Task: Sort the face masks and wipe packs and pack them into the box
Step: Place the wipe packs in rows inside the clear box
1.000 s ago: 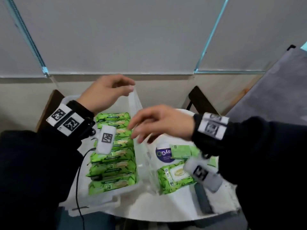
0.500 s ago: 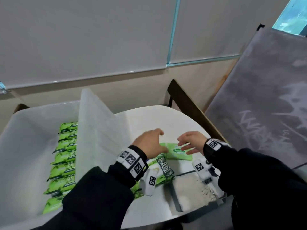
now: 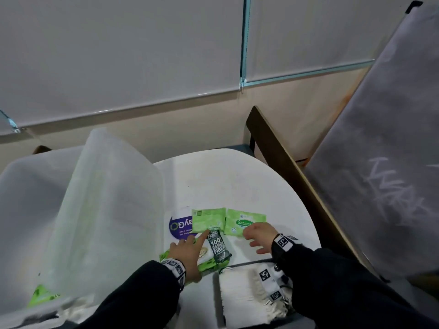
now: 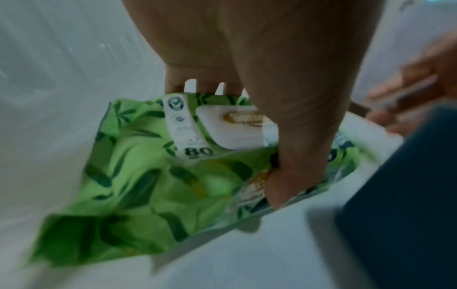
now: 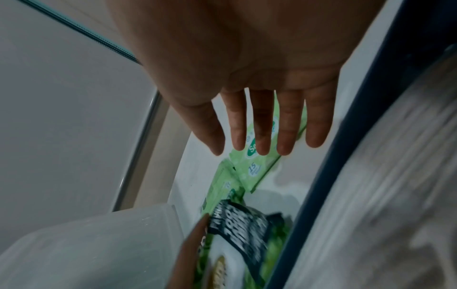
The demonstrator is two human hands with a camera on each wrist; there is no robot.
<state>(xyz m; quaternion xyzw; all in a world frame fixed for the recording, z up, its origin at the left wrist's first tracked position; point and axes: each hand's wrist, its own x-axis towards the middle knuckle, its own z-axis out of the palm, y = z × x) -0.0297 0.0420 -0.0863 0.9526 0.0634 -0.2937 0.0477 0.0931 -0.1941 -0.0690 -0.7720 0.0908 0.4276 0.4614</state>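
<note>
White table (image 3: 225, 184) (round), fringed cloth (image 3: 244, 298).

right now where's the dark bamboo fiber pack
In the head view the dark bamboo fiber pack lies on the white table between both hands, its near end overlapping the big green wipe pack.

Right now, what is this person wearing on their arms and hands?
Both hands, the left hand and the right hand, are bare, with no gloves. Both arms are in long dark sleeves. Each wrist carries a white band printed with square black-and-white code markers, and small white blocks bearing the same kind of marker hang at the right wrist.
</note>
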